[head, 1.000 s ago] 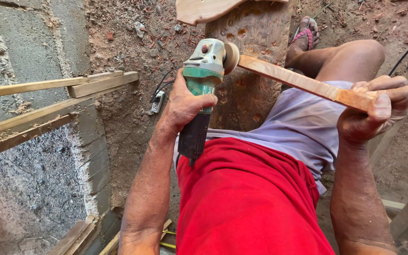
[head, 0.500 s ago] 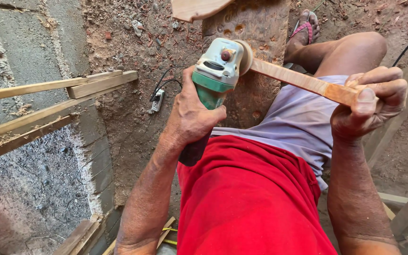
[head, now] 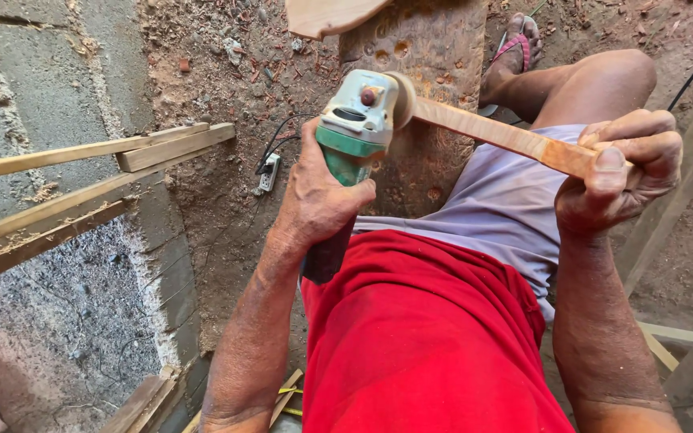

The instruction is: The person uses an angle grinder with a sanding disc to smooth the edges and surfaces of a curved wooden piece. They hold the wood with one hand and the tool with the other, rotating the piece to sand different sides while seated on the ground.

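Observation:
My left hand (head: 318,196) grips the body of a green and grey angle grinder (head: 352,128), its sanding disc pointing right. The disc presses against the far end of a long, thin wooden strip (head: 491,132). My right hand (head: 619,172) pinches the near end of that strip, thumb on top, holding it slanted above my lap. Under the strip sit my red shirt and pale shorts. My bent leg reaches out to a foot in a red sandal (head: 515,44).
A thick log block (head: 427,160) with round holes stands in front of me, a curved wooden piece (head: 334,14) on top. A power strip (head: 267,172) with cables lies on the dirt. Wooden battens (head: 82,172) lean on the block wall at left; planks stand right.
The grinder has tilted so its top faces me more, and my left hand has shifted slightly. The strip and my right hand have moved a little up and left.

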